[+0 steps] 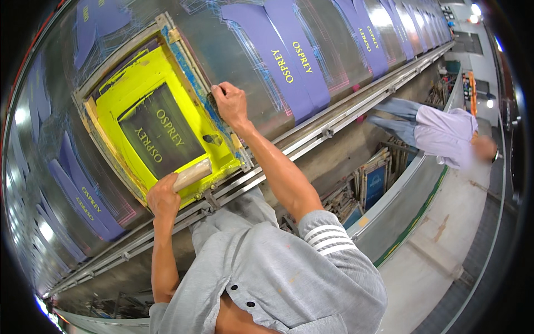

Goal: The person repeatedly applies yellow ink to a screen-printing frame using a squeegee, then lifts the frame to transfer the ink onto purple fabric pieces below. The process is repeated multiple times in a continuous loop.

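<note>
A wooden-edged printing screen lies on the long dark table in front of me. Bright yellow ink coats its mesh around a dark rectangular window with yellow lettering. My left hand is closed around one end of a squeegee, a pale bar lying across the near part of the screen. Curled over the screen's right edge, my right hand grips the frame; its fingertips are partly hidden. A dark smudge shows in the ink near the right corner.
Purple fabric pieces with yellow print lie along the table, right and left of the screen. A metal rail with clamps runs along the near edge. Stored frames stand below. A person stands at the far right.
</note>
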Demonstrator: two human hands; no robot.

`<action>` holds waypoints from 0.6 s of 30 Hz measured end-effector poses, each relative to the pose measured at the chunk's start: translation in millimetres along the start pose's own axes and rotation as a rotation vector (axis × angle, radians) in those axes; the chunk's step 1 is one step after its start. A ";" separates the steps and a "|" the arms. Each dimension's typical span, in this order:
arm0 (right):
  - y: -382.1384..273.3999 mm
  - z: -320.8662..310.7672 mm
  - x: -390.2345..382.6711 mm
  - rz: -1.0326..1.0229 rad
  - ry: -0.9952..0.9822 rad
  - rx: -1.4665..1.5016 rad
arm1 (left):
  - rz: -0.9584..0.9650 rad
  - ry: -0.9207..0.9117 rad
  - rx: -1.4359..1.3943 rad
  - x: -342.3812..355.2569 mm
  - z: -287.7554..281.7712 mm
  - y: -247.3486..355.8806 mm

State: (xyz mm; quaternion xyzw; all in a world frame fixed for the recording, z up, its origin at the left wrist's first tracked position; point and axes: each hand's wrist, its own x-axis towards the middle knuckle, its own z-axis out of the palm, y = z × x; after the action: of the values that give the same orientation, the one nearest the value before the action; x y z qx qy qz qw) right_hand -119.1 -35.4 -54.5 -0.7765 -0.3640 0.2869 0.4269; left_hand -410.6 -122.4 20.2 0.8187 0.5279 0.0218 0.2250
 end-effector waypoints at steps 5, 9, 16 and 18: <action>-9.0 13.7 -3.8 0.066 -0.041 -0.031 | -0.020 -0.068 0.021 2.2 -12.3 -10.7; -22.3 19.3 -17.9 0.039 -0.090 -0.031 | -0.052 -0.071 0.046 -10.8 -27.0 -10.8; -50.9 5.7 -29.8 0.086 -0.230 0.144 | -0.002 -0.102 0.074 -17.1 -57.4 -11.3; -52.5 9.0 -38.0 0.063 -0.245 0.237 | 0.011 -0.128 0.081 -16.8 -70.8 -5.8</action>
State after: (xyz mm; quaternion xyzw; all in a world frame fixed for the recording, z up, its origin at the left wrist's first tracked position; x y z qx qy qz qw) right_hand -164.4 -42.6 -7.8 -0.6911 -0.3523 0.4335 0.4586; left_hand -442.4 -110.7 84.8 0.8296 0.5086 -0.0507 0.2248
